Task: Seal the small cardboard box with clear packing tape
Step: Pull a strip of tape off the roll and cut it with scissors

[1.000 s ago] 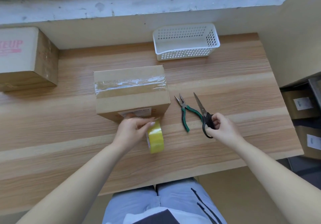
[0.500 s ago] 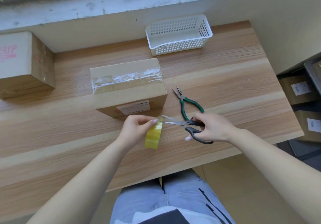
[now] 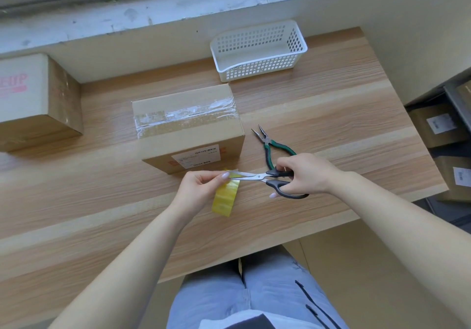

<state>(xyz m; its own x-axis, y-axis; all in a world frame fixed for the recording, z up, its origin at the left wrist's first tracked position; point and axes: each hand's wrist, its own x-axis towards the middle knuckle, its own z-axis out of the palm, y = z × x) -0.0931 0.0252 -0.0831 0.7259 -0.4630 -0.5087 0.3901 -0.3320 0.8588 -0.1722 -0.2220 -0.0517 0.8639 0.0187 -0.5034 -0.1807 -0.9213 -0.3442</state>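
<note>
The small cardboard box (image 3: 188, 134) sits mid-table with a strip of clear tape across its top and a white label on its near side. Just in front of it my left hand (image 3: 201, 188) pinches the free end of the tape from the yellowish tape roll (image 3: 225, 198), which stands on edge on the table. My right hand (image 3: 303, 175) grips the black-handled scissors (image 3: 270, 179). Their blades point left and meet the tape beside my left fingertips.
Green-handled pliers (image 3: 270, 145) lie right of the box. A white plastic basket (image 3: 257, 50) stands at the back of the wooden table (image 3: 344, 114). A larger cardboard box (image 3: 35, 101) sits at the far left. More boxes are stacked off the table's right edge.
My right hand lifted the scissors from the table, turned them leftward and brought the blades onto the tape held by my left hand. The box and pliers have not moved.
</note>
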